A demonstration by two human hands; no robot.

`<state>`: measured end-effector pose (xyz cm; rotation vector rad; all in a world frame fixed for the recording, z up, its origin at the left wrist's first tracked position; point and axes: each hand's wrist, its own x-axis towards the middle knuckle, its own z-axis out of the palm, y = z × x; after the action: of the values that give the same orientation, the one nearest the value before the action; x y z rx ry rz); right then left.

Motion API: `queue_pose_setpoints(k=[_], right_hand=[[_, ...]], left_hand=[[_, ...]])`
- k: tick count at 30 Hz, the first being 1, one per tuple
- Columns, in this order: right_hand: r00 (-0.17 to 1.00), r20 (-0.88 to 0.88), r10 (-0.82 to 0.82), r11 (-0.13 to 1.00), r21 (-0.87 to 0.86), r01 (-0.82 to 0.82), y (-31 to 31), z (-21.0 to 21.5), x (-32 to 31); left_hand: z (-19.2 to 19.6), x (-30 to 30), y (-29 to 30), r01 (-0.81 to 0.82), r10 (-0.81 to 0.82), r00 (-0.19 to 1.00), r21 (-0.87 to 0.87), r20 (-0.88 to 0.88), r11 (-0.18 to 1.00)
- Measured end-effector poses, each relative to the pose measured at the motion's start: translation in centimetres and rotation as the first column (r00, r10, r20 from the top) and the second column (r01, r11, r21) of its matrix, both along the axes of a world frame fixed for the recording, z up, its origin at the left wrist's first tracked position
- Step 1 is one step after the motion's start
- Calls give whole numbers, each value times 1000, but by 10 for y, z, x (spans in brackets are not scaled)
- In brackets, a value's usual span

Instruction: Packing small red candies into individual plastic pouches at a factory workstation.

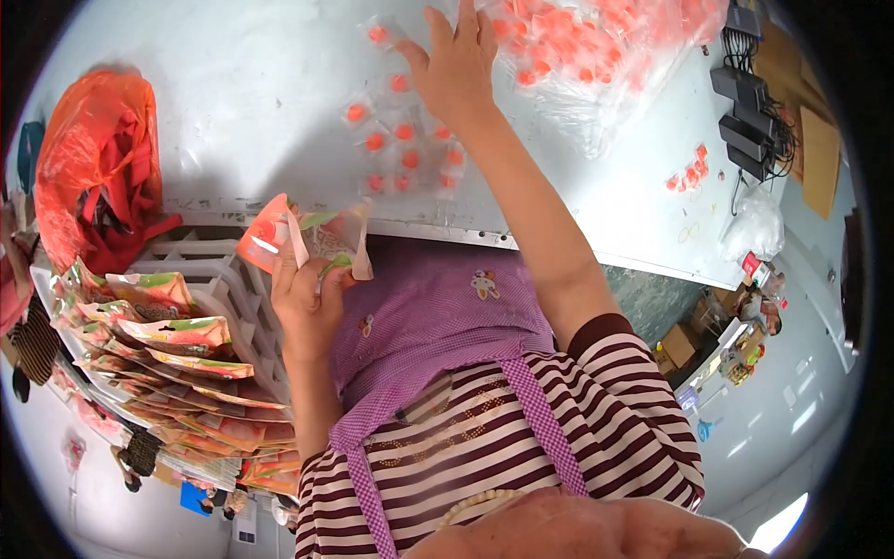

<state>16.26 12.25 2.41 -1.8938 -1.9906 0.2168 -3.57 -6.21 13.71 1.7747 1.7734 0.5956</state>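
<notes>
Left hand (307, 298) pinches a packet (279, 233) at the table edge (447, 233).

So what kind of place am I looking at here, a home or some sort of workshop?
Most likely a small packing workshop. The white table is strewn with small clear sachets holding orange pieces, a big clear bag holds many more, and a stack of printed pouches sits beside the person.

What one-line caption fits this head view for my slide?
Left hand holds an open colourful pouch while the right hand reaches among small orange-filled clear packets on a white table.
</notes>
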Motion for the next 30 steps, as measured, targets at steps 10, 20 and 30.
queue_pose_setpoints(k=[10,20,30], right_hand=[[984,-56,170,978,-110,-175,-34,-3,-29],[998,17,-64,979,196,60,-52,-14,87],[995,-50,86,992,93,-81,-79,-18,77]], left_hand=[[-2,4,0,24,-24,999,13,37,1000],[-2,6,2,39,-39,999,-15,4,999],[-3,14,6,71,-71,997,22,14,997]])
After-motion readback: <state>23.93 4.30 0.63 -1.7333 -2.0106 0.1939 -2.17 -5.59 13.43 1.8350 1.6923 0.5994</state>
